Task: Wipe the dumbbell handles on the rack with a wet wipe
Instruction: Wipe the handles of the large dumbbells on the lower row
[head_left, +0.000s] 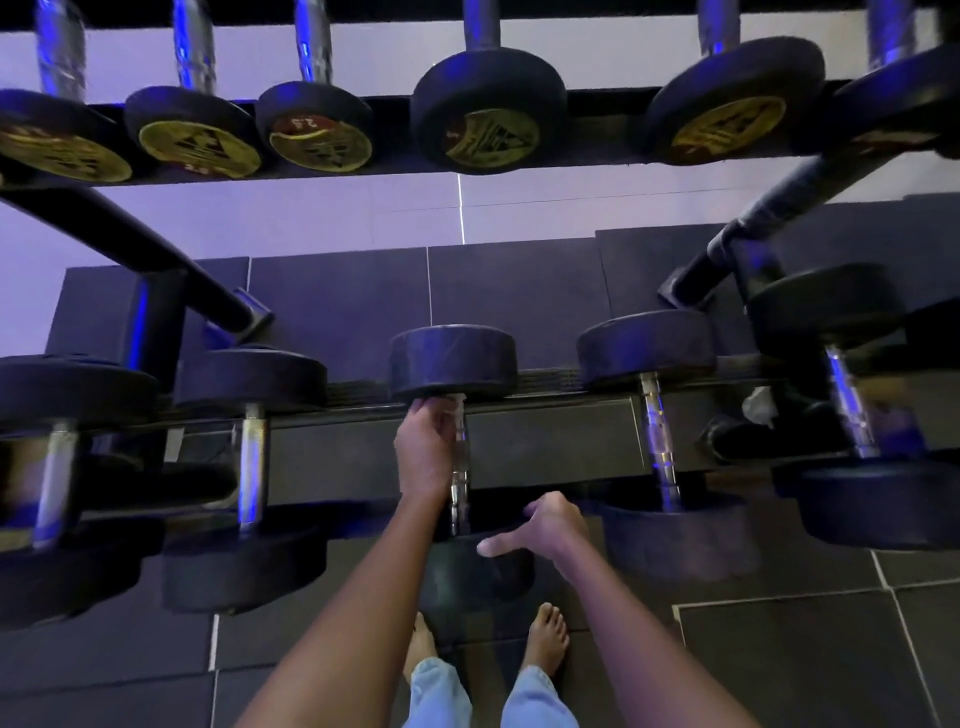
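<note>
The handle (460, 493) being worked on belonged to the middle dumbbell on the rack's lower tier, lying front to back across the rail (550, 441). The left hand (426, 452) gripped its top end, just under the far head (452, 361), with fingers curled round the steel. A pale scrap at those fingers was probably the wet wipe (458, 410), though motion blur made it uncertain. The shiny lower stretch of the handle was bare, so this stroke looked to be at its far end with the rest left to cover.

The right hand (545, 530) sat on the near head (467, 571), thumb stretched out to the left. Its fingers bent out of sight, so whether it gripped or only steadied could not be told. Both forearms reached straight forward from the body.

The neighbouring handles to the right (658, 441) and left (253, 467) looked alike, and nothing showed which had been wiped. The upper row of dumbbells (488, 109) hung above, untouched by either hand. A crumpled white bit (758, 408) lay on the rack at the right, over the tiled floor (779, 660).
</note>
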